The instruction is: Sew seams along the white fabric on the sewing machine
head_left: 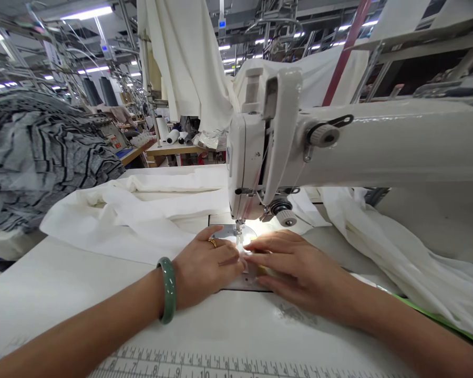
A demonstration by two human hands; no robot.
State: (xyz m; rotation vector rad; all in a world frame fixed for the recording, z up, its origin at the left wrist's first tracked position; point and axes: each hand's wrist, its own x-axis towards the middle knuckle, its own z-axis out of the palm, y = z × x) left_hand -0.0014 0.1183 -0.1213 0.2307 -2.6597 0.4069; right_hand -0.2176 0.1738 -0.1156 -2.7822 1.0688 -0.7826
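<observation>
I log the operator's body from the head camera feed. The left forearm (82,320) enters at 7 o'clock and the right forearm (413,336) at 5 o'clock, both bare to the frame edge. A thick, smooth, rounded bangle (167,290) in mottled green stone, probably jade, encircles the left wrist. Its surface is glossy, with paler and darker patches. A gold ring (212,242) sits on one finger of the left hand (205,268). Its exact design is too small for me to confirm. I find no jewellery on the visible part of the right hand (299,273). No cables, screws or markings are on the operator's body.
</observation>
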